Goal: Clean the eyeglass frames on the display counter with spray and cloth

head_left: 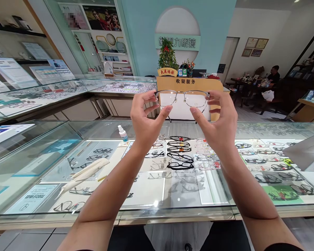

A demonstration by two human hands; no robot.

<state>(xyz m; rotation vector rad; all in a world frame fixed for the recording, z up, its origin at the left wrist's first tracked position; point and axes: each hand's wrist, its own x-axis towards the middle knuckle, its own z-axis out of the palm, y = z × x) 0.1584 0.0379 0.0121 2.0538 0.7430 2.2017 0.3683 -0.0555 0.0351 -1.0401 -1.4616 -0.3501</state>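
Note:
A pair of eyeglasses with a thin dark metal frame and clear lenses is held up in front of me, above the glass counter. My left hand has its fingers at the left hinge, thumb below the left lens. My right hand grips the opposite hinge the same way, its thumb under the right lens. Both temples extend away from me, and their tips show below the lenses. Beneath my hands, a column of black eyeglasses lies at the counter, with clear-framed pairs beside it.
The glass display counter spans the foreground, with several frames inside. On it are a small spray bottle and a long cream-coloured object. A grey panel stands at right. Behind are a cashier desk and a seated person.

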